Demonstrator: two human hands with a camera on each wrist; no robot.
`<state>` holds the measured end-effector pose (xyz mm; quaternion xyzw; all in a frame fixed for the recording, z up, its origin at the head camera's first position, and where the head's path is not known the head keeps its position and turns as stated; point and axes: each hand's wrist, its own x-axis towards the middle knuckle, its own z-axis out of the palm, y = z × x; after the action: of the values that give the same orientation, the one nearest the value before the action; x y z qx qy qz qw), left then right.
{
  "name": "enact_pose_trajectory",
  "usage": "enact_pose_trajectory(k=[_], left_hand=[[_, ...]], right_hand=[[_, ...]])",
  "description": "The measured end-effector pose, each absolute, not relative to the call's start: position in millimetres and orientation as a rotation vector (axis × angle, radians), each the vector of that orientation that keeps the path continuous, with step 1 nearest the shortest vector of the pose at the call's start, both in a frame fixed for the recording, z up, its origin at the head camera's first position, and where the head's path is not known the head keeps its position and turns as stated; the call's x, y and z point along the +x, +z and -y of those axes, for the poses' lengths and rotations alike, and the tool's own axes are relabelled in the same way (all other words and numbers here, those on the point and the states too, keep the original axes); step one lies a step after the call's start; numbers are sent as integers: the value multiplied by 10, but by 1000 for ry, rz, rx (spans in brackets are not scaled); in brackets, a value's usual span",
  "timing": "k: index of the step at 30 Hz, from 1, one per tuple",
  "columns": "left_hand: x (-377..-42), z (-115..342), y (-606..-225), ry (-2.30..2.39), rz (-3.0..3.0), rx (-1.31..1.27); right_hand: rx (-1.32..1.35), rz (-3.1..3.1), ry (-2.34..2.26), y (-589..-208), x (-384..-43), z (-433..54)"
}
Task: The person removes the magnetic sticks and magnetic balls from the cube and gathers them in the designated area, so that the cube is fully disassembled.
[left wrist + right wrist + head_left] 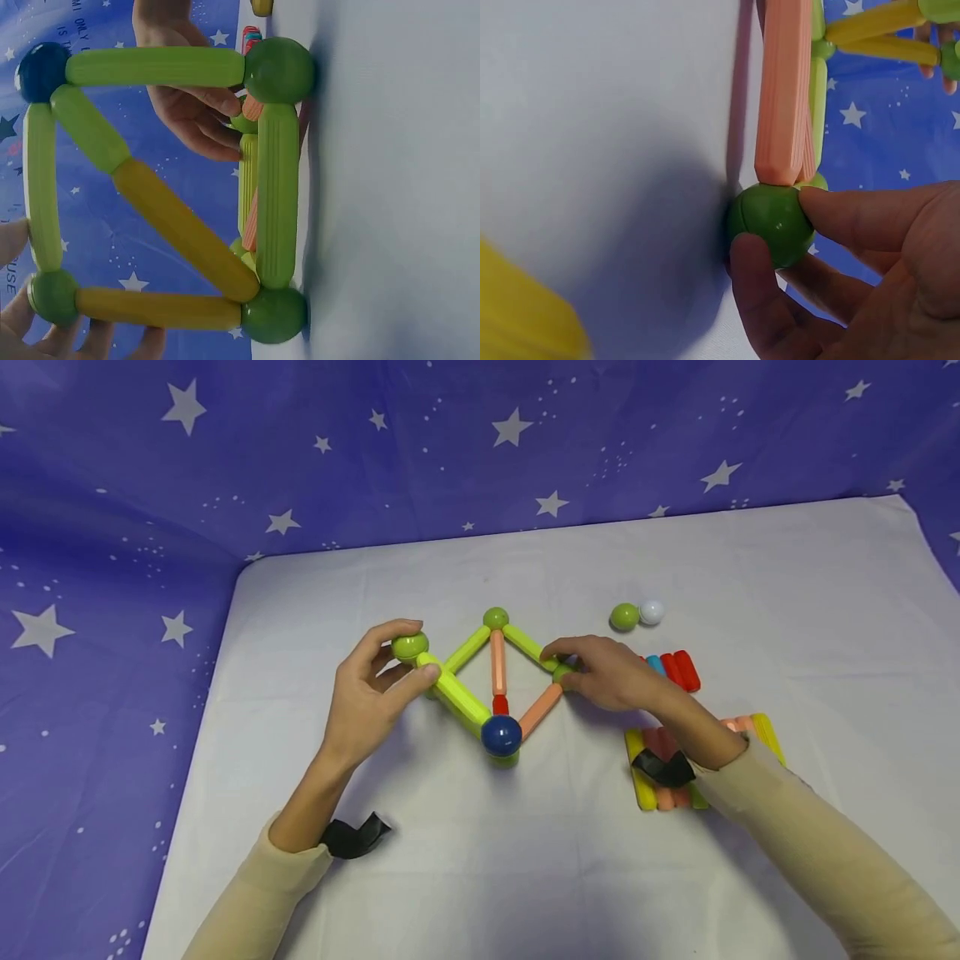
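Note:
A frame of magnetic-looking sticks and balls stands on the white table. Its upright panel has lime sticks [154, 67], mustard-yellow sticks [161, 308] and a blue ball [501, 736] at an upper corner. My left hand [365, 693] holds the other upper corner, a green ball [410, 646], fingers behind it and thumb along the lime top stick [457, 693]. Flat on the table, the base joins lime and salmon sticks [541, 713] to a far green ball [496, 618]. At the base's right corner, my right hand [611, 675] pinches a green ball [769, 221] between thumb and fingers.
Beyond the right hand lie a loose green ball [625, 617] and a white ball [652, 612], touching. Red and blue sticks [681, 671] lie in a row nearer. Yellow and salmon sticks [642, 777] lie partly under the right forearm. Starry purple cloth [420, 452] hangs behind.

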<state>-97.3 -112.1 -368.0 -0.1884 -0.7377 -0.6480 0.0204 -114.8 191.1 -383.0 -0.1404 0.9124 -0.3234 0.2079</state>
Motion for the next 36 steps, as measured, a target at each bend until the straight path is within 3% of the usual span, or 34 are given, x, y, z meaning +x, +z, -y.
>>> enact_pose_trajectory(k=[11,17,24,36], left_hand=[[-935,1312,-3724,-2091,2308,-852],[-869,1310,-3700,-2066,2369,-950],[-848,1299,-3701,-2031,2386,-909],[-806,1302,-3671,-2021,2386,-866]], right_hand=[[-427,-2554,-934,-3844,-1450,-1920],[-395,-2566,-970,-3835,-1445,-1916],[-378,-2641,-1108,-3621,-1177,-1967],[-556,-2443,-1351,-3119,-386,-1835]])
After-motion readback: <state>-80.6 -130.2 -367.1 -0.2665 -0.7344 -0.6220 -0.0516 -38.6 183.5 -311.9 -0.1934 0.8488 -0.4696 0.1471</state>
